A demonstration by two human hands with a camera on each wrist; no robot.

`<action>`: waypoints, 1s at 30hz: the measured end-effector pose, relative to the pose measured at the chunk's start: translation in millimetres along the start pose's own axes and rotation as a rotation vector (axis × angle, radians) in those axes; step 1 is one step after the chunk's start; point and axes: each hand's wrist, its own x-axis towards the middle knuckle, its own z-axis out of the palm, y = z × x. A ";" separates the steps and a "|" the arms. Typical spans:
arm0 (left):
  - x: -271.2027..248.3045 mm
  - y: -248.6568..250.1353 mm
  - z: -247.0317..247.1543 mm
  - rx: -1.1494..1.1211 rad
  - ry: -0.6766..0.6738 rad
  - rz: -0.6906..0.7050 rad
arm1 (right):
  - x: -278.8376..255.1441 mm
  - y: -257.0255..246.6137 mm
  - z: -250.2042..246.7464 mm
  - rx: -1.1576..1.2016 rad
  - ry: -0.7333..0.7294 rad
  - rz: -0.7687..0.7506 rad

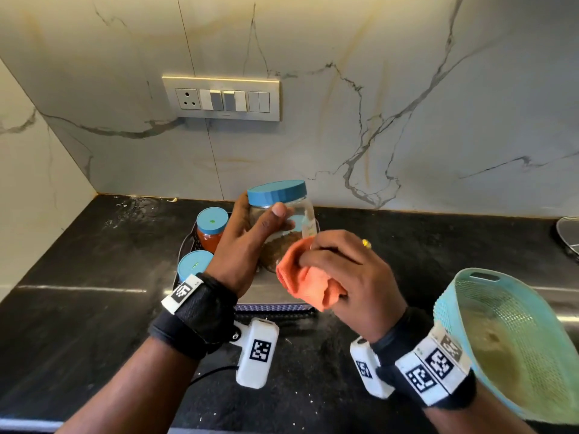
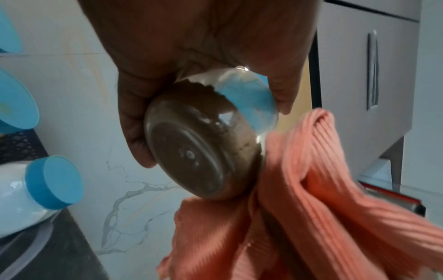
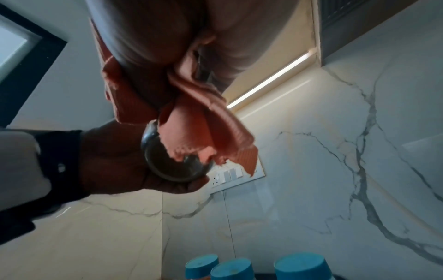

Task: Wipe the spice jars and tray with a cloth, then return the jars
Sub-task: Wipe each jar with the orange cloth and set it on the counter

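Observation:
My left hand grips a clear spice jar with a blue lid and brown powder inside, held above the tray. The jar's round base shows in the left wrist view, and again as the jar in the right wrist view. My right hand holds a bunched orange cloth and presses it against the jar's lower right side; the cloth touches the glass. Behind the hands, the dark tray holds a red-filled jar and another blue-lidded jar.
The black counter ends at a marble wall with a switch panel. A turquoise plastic basket stands tilted at the right front. A metal strainer sits at the far right. Blue jar lids show below in the right wrist view.

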 end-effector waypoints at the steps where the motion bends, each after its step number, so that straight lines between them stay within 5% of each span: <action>1: -1.1 -1.2 -1.6 0.013 -0.010 -0.006 | -3.5 0.8 1.0 0.008 0.011 0.009; 7: -6.8 -7.5 6.3 -0.015 -0.081 -0.029 | 39.2 10.9 -26.1 0.107 0.190 0.126; 16: -0.7 -2.5 6.5 -0.167 -0.019 0.049 | -8.6 4.2 -7.5 0.141 0.083 0.089; 21: 0.9 -3.0 4.7 -0.001 -0.105 0.067 | -4.9 3.8 0.7 0.043 0.055 0.025; 24: 1.1 -5.2 7.5 0.131 -0.097 0.076 | 6.1 6.5 -3.6 0.012 0.108 0.039; 30: 0.3 -13.3 11.3 -0.004 -0.098 0.006 | 36.2 21.0 -22.0 0.149 0.221 0.192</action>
